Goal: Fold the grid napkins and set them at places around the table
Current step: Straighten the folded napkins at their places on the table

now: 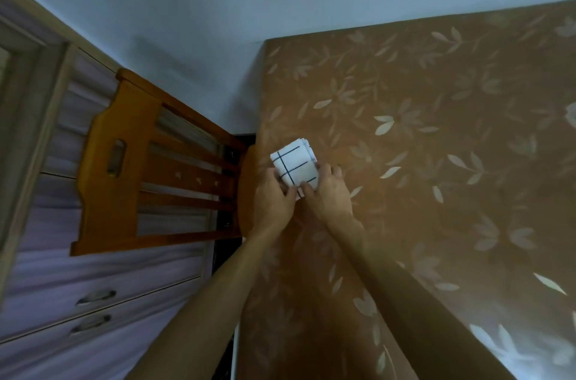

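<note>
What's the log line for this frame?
step: setting napkin | napkin: folded, at table edge by chair | left hand: holds left edge | right hand: holds right edge

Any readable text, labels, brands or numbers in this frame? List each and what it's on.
None. The folded white napkin with black grid lines carries only lines, the brown leaf-print tablecloth only leaves; the orange wooden chair and pale purple drawers show no lettering.

Napkin (295, 165): folded, white with dark grid, at table (420, 136) left edge | left hand (274, 197) grips its near-left side, right hand (331, 196) its near-right corner | leaf-print cloth (436, 192) | chair (137, 167) left | drawers (93, 295) beyond.
</note>
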Tool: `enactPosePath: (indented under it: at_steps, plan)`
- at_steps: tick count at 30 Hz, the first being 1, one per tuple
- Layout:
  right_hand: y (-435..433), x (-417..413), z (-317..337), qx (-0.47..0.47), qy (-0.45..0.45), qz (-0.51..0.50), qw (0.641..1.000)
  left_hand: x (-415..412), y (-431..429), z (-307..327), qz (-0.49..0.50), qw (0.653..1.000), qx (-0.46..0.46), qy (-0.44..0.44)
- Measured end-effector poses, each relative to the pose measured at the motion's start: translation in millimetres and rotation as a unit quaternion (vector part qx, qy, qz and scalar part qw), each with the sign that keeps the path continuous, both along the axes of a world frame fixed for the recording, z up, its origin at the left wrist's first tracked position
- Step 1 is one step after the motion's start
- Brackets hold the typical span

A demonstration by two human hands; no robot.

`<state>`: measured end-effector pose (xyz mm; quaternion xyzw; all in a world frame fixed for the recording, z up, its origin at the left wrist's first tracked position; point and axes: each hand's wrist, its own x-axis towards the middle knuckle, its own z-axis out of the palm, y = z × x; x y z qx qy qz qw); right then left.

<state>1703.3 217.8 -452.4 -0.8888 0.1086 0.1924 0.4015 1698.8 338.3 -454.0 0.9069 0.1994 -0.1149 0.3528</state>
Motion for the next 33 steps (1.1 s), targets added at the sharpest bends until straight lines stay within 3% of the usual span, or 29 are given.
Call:
enactPosePath:
  at_steps: [3, 9, 13, 19, 23, 26, 33]
  plan:
    - [-5, 2, -8, -0.006, -0.022, 0.004, 1.000, -24, 4, -3, 0.028, 0.998, -0.047, 0.014]
    - [-15, 9, -13, -0.007, -0.024, 0.045, 0.999, -16, 20, -1, -0.059, 0.988, 0.138, -0.025]
    - [-9, 3, -14, -0.021, -0.012, 0.057, 0.998, 6, 28, -6, -0.136, 0.977, 0.164, -0.026]
    - [10, -4, -17, 0.081, -0.038, 0.051, 0.995, 24, 36, -9, -0.173, 0.963, 0.204, -0.043]
    - [14, -4, -22, -0.053, -0.183, 0.072, 0.979, 16, 37, -10, -0.194, 0.948, 0.231, -0.103]
    - [15, -1, -36, -0.073, -0.246, 0.164, 0.952, -6, 40, -24, -0.240, 0.928, 0.227, -0.172]
    - [15, 9, -56, -0.157, -0.218, 0.281, 0.921, -9, 62, -45, -0.322, 0.902, 0.281, -0.059]
